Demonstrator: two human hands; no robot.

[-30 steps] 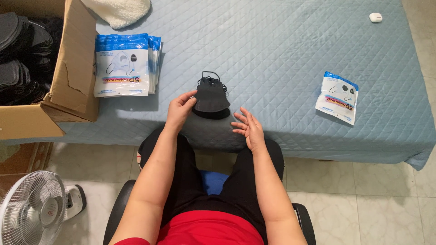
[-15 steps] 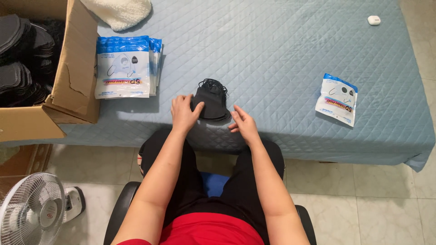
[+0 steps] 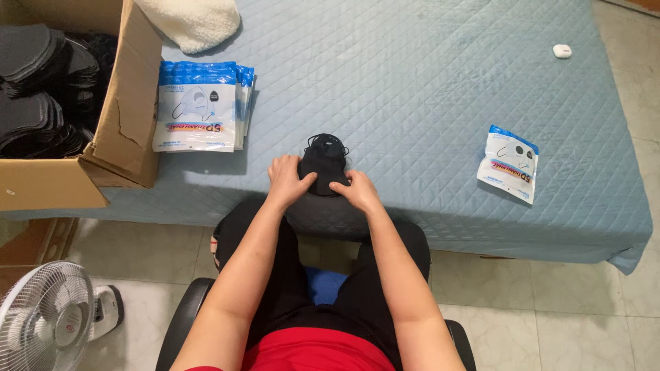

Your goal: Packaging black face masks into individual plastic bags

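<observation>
Two hands hold one small stack of black face masks (image 3: 324,163) at the near edge of the bed. The masks lie on the blue quilted cover (image 3: 426,103), right in front of the person. Thin black ear loops stick out at the top of the stack.

The left hand (image 3: 287,179) grips the left side of the stack, with its fingers curled and its thumb on top. The right hand (image 3: 357,190) grips the right side the same way, with its fingers bent around the edge. Both hands touch the masks, and the two hands are very close to each other.

To the left on the cover sits a pile of blue and white mask packets (image 3: 201,106). Just beside that pile is a big cardboard box (image 3: 127,117) with many more black masks (image 3: 41,89) inside. A fluffy white cloth (image 3: 196,22) lies near the top of the bed. One single packet (image 3: 510,163) lies well apart on the right. A little white case (image 3: 562,50) sits far away by the top right corner. A white fan (image 3: 45,319) stands on the floor at the bottom left.
</observation>
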